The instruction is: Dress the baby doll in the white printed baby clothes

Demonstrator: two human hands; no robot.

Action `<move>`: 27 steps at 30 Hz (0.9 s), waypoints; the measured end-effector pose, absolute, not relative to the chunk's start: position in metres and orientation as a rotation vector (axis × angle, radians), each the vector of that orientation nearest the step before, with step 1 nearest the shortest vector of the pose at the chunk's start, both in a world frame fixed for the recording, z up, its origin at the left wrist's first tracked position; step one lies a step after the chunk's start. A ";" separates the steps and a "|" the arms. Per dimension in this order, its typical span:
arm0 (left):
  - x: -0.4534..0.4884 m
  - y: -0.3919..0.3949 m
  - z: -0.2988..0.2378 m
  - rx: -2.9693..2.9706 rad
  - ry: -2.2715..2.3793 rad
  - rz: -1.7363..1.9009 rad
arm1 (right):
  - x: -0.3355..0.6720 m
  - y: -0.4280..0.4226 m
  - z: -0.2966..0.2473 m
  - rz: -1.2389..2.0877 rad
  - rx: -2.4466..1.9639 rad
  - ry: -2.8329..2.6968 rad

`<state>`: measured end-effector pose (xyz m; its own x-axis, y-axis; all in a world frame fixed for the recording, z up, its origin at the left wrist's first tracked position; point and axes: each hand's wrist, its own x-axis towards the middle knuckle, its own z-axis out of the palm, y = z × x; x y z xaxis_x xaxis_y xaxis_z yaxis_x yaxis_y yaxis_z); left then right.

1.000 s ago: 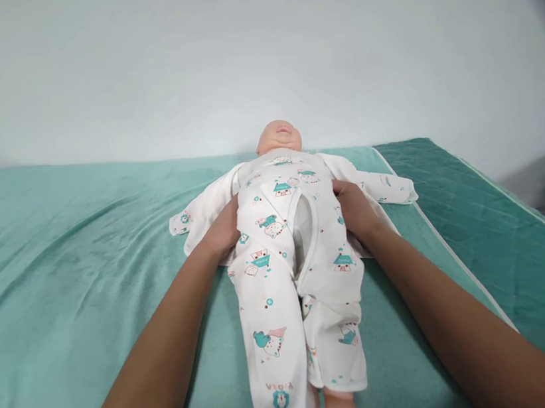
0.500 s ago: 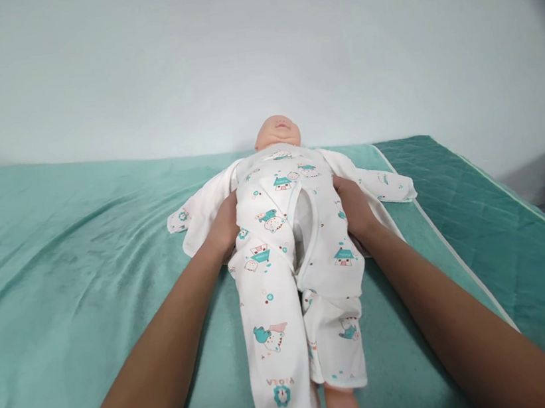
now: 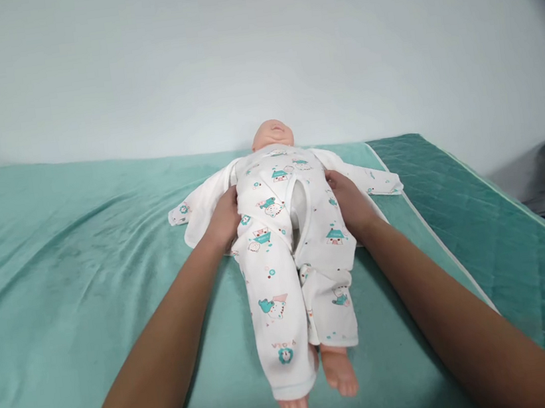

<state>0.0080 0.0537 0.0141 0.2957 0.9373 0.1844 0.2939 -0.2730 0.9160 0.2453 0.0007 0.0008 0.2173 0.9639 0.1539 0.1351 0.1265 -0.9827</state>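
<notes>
A baby doll [image 3: 272,134] lies on its back, head away from me. It is dressed in white printed open-crotch pants [image 3: 276,230], pulled up high over its trunk. My left hand [image 3: 227,217] is closed at the left side of the pants, fingertips hidden by the cloth. On the opposite side my right hand [image 3: 347,201] grips the pants' edge, its fingers partly tucked in. Under the doll a white printed top [image 3: 207,206] spreads out, sleeves stretched to both sides. One leg is covered down to the toes [image 3: 295,406]; the other foot [image 3: 339,372] is bare.
A light green sheet [image 3: 90,308] with folds covers the bed. To the right lies a darker green quilted cover [image 3: 487,229] with a pale edge. A white wall [image 3: 252,46] rises just behind the doll's head.
The view has shifted slightly, so both doll feet now show at the bottom and the doll appears smaller. Both hands remain at the sides of the pants.
</notes>
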 end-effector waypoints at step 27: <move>-0.039 -0.106 -0.005 1.836 1.126 0.921 | 0.139 -0.220 0.013 -0.076 -1.537 -2.070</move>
<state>-0.0387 -0.1059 -0.0046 0.3455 0.9214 0.1781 0.3575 -0.3047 0.8828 0.1393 -0.2202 0.0131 -0.1905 0.8671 0.4603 0.8986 0.3428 -0.2738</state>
